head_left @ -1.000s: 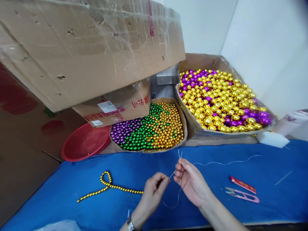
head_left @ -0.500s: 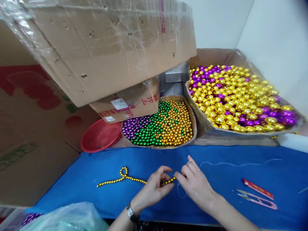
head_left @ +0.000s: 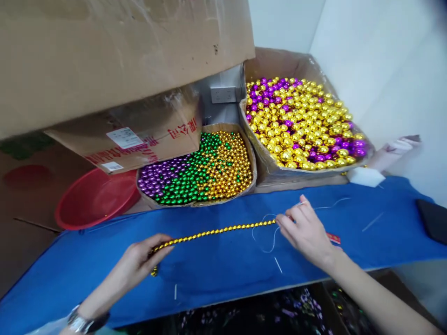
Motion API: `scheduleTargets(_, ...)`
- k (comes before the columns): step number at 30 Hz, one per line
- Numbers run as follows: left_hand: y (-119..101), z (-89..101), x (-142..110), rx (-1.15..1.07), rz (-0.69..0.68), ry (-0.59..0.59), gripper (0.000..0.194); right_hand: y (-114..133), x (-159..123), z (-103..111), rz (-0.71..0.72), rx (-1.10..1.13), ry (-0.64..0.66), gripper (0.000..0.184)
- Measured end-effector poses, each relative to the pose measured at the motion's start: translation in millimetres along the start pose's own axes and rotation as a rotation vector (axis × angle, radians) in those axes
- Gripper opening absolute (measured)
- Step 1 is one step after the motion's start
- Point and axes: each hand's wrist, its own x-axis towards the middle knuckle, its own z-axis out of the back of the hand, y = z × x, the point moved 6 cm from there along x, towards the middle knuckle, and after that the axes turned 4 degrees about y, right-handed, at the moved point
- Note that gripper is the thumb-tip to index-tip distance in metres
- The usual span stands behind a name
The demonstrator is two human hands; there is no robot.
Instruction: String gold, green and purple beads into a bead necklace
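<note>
A string of gold beads (head_left: pixel 223 230) stretches nearly straight between my two hands, above the blue cloth. My left hand (head_left: pixel 141 260) is closed round it between thumb and fingers, and a short beaded tail hangs below. At the other end, my right hand (head_left: pixel 303 230) pinches the string where the beads stop. Thin clear thread (head_left: pixel 274 242) loops from that end onto the cloth, and more of it trails off behind the right hand. Mostly covered by the right hand and forearm is a red strip (head_left: pixel 333 238); the pink scissors near it are hidden.
Behind the blue cloth (head_left: pixel 223 270) stand a box of purple, green and gold beads (head_left: pixel 195 174) and a larger box of gold and purple balls (head_left: pixel 303 125). A red basin (head_left: pixel 98 200) is at left, under overhanging cartons (head_left: pixel 132 60). A black object (head_left: pixel 433 218) lies far right.
My hands have moved apart, the left one leftward, pulling the bead string taut. Its small loop on the cloth is gone. The view has shifted to the right.
</note>
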Motion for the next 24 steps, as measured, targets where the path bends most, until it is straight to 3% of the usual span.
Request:
scheduleTargets(6, 8, -51.1, -21, -0.039, -0.036, 0.213, 0.02, 21, -57, -42, -0.072, 0.124, 0.179, 0.021)
scheduleTargets(10, 3, -74.8, -30, -0.056, -0.083, 0.293, 0.023, 18, -77, -52, -0.131, 0.152, 0.226, 0.019)
scheduleTargets(18, 17, -82.1, -35, -0.079, -0.087, 0.252, 0.023, 24, -85, -62, -0.152, 0.159, 0.249, 0.016)
scheduleTargets(24, 27, -86.0, -37, -0.085, 0.042, 0.219, 0.019, 21, -92, -68, -0.13, 0.174, 0.262, 0.021)
